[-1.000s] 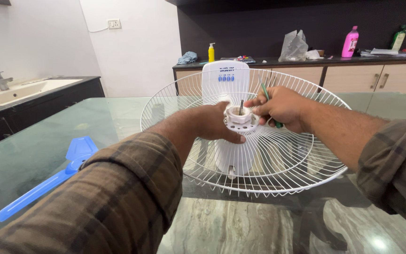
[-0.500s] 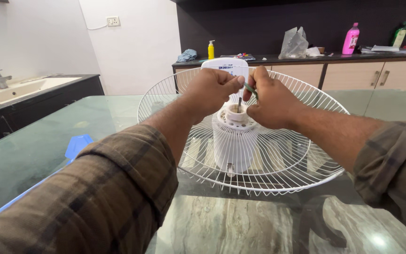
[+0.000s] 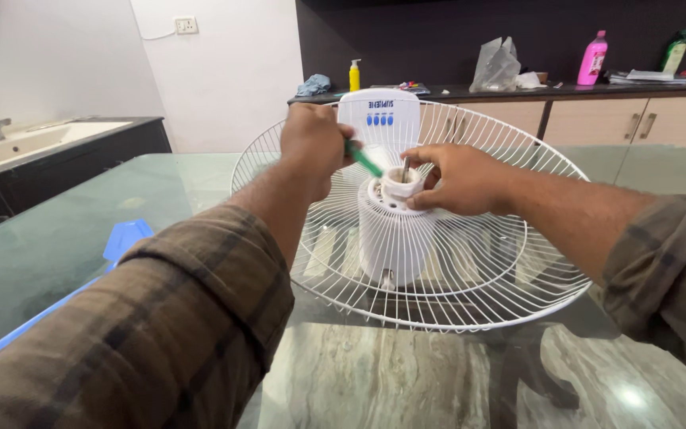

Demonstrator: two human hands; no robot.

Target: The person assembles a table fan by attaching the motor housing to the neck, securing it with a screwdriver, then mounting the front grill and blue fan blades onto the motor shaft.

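Left hand [image 3: 311, 143] fisted on thin green-handled screwdriver [image 3: 364, 161]. Right hand [image 3: 456, 179] pinches white plastic fan motor housing [image 3: 395, 230], mid glass table [image 3: 81, 238], inside white wire guard [image 3: 470, 278]. Light, brittle plastic; wires flex, so grip the housing.

The green-handled tool [image 3: 364, 160] has passed from the right hand [image 3: 456, 179] to the left hand [image 3: 312, 143] (which gripped the white motor housing [image 3: 395, 234] 1 second ago). The left hand has lifted away, fist closed; the right now pinches the housing's top collar.
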